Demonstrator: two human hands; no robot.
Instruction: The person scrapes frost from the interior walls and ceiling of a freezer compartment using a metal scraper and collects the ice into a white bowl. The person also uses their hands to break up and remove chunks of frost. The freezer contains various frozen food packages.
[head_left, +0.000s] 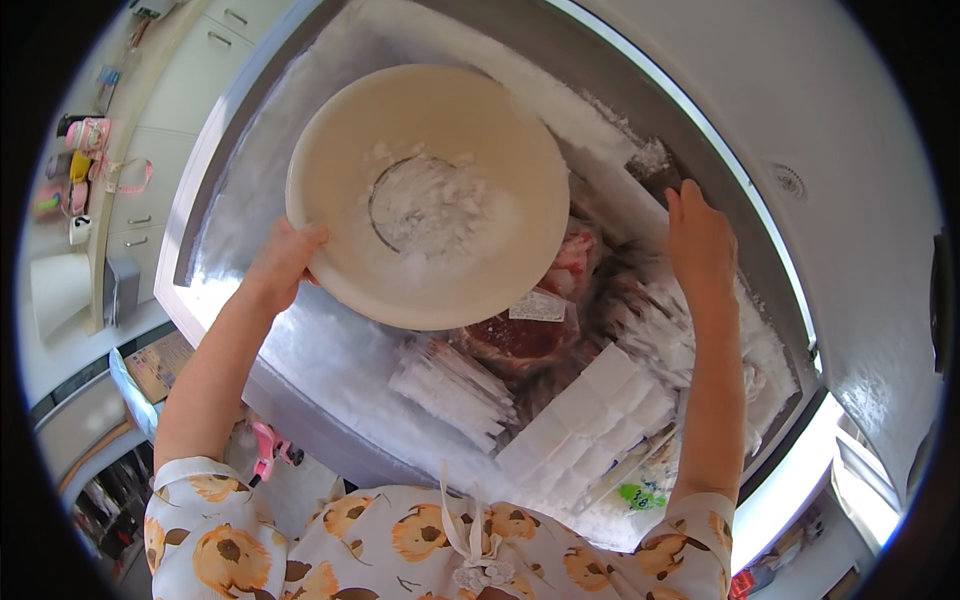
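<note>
My left hand (289, 259) grips the near-left rim of a cream plastic basin (517, 225), thumb over the edge. Loose white frost (442, 206) lies in the bottom of the basin. The basin is held tilted inside an open, frosted chest freezer (315, 349). My right hand (701, 232) is by the freezer's far-right wall, fingers curled, close to a crumbly clump of frost (651, 159). Whether those fingers hold a tool is hard to make out. Below the basin, wrapped red meat (517, 337) with a printed label is partly covered.
Frosted stacks of packages (454, 390) and white blocks (589, 412) fill the freezer's near side, beside a bag with a green mark (641, 496). The raised freezer lid (847, 225) stands at the right. A counter with cups (81, 229) and white cabinets (176, 90) are at the left.
</note>
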